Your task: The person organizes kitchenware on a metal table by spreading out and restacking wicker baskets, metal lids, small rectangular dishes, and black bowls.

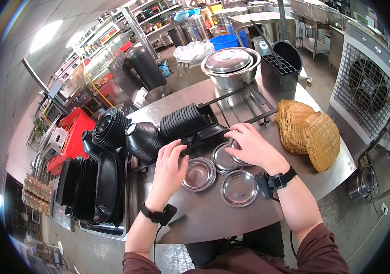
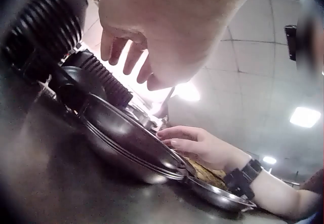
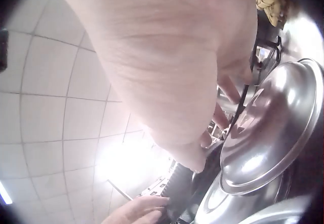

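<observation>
Several shallow round steel dishes lie on the metal table before me. My left hand (image 1: 169,166), its fingers loosely spread, hovers at the left edge of a nested stack of dishes (image 1: 198,175) and holds nothing. Over the right-hand dishes is my right hand (image 1: 255,145), fingers relaxed and bent downward. Partly hidden beneath it, a steel dish (image 3: 273,128) shows its rounded underside and overlaps another dish (image 1: 225,160). No finger curls round its rim in the right wrist view. Nearer my body sits a single dish (image 1: 239,188).
Black ribbed pots (image 1: 142,141) and a tray of black oval pans (image 1: 108,187) stand to the left. A black metal rack (image 1: 245,102) lies behind the dishes, before a lidded steel pot (image 1: 229,68). Woven baskets (image 1: 321,139) are at the right.
</observation>
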{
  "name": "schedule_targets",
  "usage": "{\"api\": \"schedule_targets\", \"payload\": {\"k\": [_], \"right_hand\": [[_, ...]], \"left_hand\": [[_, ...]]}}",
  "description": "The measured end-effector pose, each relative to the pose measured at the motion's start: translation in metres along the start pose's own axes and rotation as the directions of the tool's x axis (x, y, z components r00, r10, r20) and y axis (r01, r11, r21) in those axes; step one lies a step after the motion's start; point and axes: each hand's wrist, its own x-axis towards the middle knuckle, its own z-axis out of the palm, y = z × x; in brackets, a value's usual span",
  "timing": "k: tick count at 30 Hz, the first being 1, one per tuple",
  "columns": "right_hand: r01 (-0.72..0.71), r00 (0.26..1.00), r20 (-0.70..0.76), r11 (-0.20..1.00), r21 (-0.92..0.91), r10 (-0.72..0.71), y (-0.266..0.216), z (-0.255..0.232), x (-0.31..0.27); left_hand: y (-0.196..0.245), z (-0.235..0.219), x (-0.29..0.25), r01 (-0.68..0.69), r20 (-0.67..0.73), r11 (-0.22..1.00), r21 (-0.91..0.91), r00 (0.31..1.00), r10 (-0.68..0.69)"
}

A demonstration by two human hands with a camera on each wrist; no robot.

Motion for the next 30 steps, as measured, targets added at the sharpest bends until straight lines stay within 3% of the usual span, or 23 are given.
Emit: {"api": "schedule_targets", "payload": {"k": [3, 6, 8, 10, 12, 14, 16, 18, 22, 24, 26, 28, 30], "right_hand": [[0.026, 0.999, -0.029, 0.999, 0.018, -0.026, 0.002, 0.001, 0.001], [0.032, 0.998, -0.058, 0.999, 0.030, -0.030, 0.004, 0.004, -0.001], [0.048, 0.997, -0.063, 0.999, 0.015, -0.047, 0.005, 0.003, 0.000], [0.046, 0.997, -0.069, 0.999, 0.017, -0.044, 0.005, 0.006, 0.000], [0.047, 0.996, -0.082, 0.999, 0.020, -0.046, 0.006, 0.007, 0.000], [0.044, 0.995, -0.086, 0.999, 0.025, -0.042, 0.009, 0.008, 0.001], [0.043, 0.995, -0.089, 0.998, 0.038, -0.040, 0.011, 0.008, 0.001], [0.033, 0.996, -0.086, 0.999, -0.005, -0.033, 0.009, 0.007, 0.002], [-0.021, 0.999, -0.043, 0.999, 0.050, 0.023, 0.005, 0.008, 0.001], [0.033, 0.996, -0.075, 0.996, -0.083, -0.039, 0.006, 0.011, -0.001], [0.028, 0.997, -0.074, 0.995, -0.099, -0.036, 0.007, 0.012, -0.001], [0.027, 0.997, -0.067, 0.993, -0.114, -0.035, 0.008, 0.010, -0.001], [-0.009, 0.999, -0.031, 0.994, -0.106, 0.006, 0.007, 0.010, -0.001]], "left_hand": [[-0.017, 0.020, 0.011, 0.037, 0.023, 0.975, 0.221, 0.999, -0.043], [-0.016, 0.025, 0.024, 0.087, 0.026, 0.937, 0.338, 0.994, -0.102], [-0.018, 0.032, 0.031, 0.053, 0.010, 0.919, 0.391, 0.998, -0.062], [-0.024, 0.036, 0.039, 0.080, 0.042, 0.945, 0.316, 0.994, -0.098], [-0.025, 0.035, 0.044, 0.031, 0.006, 0.951, 0.306, 0.999, -0.035], [-0.025, 0.034, 0.049, 0.152, -0.027, 0.988, 0.031, 0.988, -0.151], [-0.021, 0.028, 0.055, 0.092, -0.121, 0.995, -0.038, 0.988, -0.096], [-0.012, 0.019, 0.060, 0.103, -0.071, 0.982, -0.159, 0.991, -0.116], [0.025, 0.014, 0.064, 0.024, 0.119, 0.987, -0.156, 0.993, -0.005], [0.024, 0.022, 0.063, 0.039, 0.186, 0.996, -0.080, 0.982, -0.023], [0.016, 0.032, 0.063, 0.073, 0.231, 0.995, -0.062, 0.971, -0.057], [0.008, 0.040, 0.065, -0.066, 0.236, 0.989, -0.134, 0.967, 0.097], [0.007, 0.041, 0.068, -0.009, 0.289, 0.993, -0.119, 0.956, 0.044]]}}
